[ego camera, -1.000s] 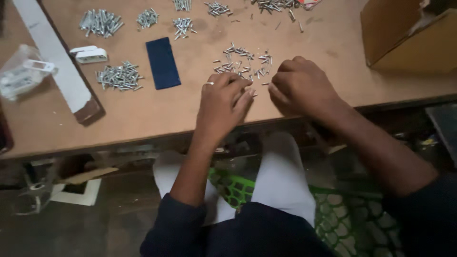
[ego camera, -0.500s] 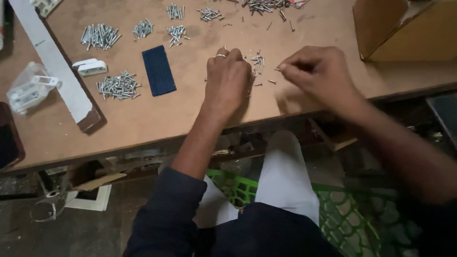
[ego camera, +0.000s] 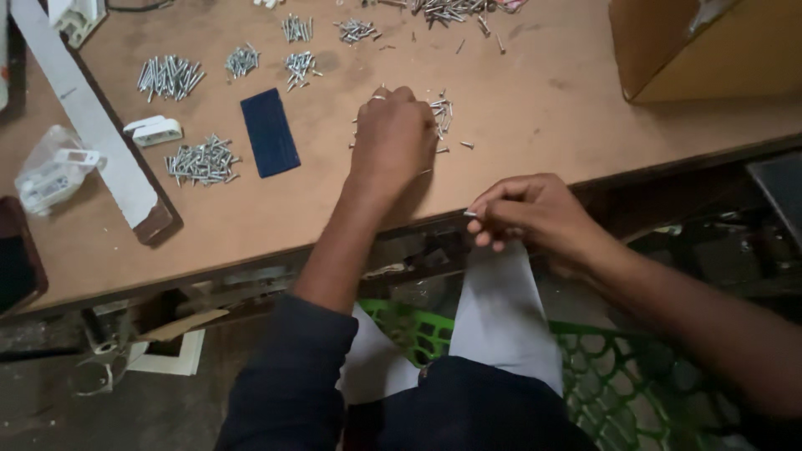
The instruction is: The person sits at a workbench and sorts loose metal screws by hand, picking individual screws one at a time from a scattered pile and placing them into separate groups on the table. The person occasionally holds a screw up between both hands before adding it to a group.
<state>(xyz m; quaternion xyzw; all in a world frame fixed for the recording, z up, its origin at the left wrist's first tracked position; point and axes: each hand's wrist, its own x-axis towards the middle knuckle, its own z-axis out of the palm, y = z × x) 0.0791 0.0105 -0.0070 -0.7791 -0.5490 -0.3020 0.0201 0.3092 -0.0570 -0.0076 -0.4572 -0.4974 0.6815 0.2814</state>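
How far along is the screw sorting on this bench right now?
Done: several small screw piles sit grouped on the table, near a blue card. In hand: the right hand pinches a few screws at the table edge, and the left hand rests on a loose scatter. Left: that scatter and the unsorted heap at the far edge.

- two hands: left hand (ego camera: 393, 138), right hand (ego camera: 530, 213)
- about seven heaps of screws (ego camera: 200, 160)
- one blue card (ego camera: 269, 132)
- one cardboard box (ego camera: 702, 46)
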